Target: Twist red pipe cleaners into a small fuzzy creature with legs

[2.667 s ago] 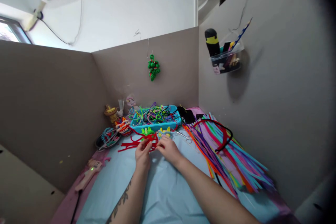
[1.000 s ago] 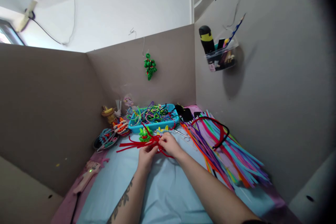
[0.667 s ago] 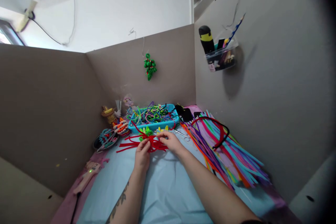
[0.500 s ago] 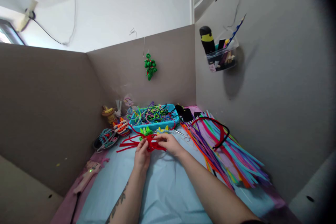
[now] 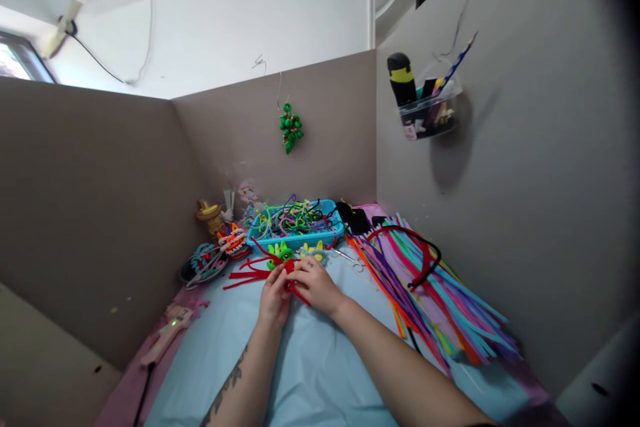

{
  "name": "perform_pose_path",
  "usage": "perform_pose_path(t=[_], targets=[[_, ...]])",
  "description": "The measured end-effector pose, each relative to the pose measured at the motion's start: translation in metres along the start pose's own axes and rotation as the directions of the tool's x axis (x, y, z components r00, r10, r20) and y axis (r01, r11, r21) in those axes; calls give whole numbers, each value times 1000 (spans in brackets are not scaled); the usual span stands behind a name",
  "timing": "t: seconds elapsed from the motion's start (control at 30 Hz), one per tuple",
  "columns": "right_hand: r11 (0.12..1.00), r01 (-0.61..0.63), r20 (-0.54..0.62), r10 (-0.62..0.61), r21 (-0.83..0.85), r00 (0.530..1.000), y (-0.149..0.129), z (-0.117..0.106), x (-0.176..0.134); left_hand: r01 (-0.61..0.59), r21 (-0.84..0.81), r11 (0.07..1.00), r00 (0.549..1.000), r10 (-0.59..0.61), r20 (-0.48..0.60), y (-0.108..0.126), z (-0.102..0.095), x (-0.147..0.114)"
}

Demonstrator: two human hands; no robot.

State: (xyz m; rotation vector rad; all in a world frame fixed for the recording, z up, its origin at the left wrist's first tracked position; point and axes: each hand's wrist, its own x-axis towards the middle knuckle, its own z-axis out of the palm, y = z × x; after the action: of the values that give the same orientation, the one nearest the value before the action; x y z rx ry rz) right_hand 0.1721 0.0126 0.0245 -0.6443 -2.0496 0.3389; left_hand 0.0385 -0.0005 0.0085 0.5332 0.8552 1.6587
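No readable words, brands, numbers or signs anywhere; only a small pale pink label (image 5: 410,131) on the clear plastic box (image 5: 431,104) at right, too tiny to read.

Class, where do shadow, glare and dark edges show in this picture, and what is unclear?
Head view: soft shadow beside the clear container on the grey panel; head view: washed-out window, far left; head view: dark upper right corner; head view: red stems between left hand and right hand, hard to separate.
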Motion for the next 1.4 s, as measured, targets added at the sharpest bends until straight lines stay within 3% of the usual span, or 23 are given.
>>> perform_pose_path(t=[0.27,0.37,0.53,0.83,1.07,1.27,1.4], targets=[[1000,17,-14,-17,12,1000,-5,0,-1,9,31,999,999,-8,-36,0,2,-1],[993,-69,-94,77,92,993,-3,2,0,-35,26,999,998,36,-51,-1,2,0],[906,-268,-255,358,328,898,10,4,3,-150,98,984,988,152,-14,-2,5,-2],[749,-390,-267,588,535,764,32,4,4,-147,313,938,986,113,123,-5,13,-15],[784,-392,-204,535,481,820,29,8,5,-194,256,947,981,192,35,-6,8,-7],[847,-417,-219,498,329,839,28,9,2,-174,236,956,982,149,120,-6,6,-7],[914,-350,-221,392,206,893,23,5,1,-174,248,953,978,138,154,-4,5,-8]])
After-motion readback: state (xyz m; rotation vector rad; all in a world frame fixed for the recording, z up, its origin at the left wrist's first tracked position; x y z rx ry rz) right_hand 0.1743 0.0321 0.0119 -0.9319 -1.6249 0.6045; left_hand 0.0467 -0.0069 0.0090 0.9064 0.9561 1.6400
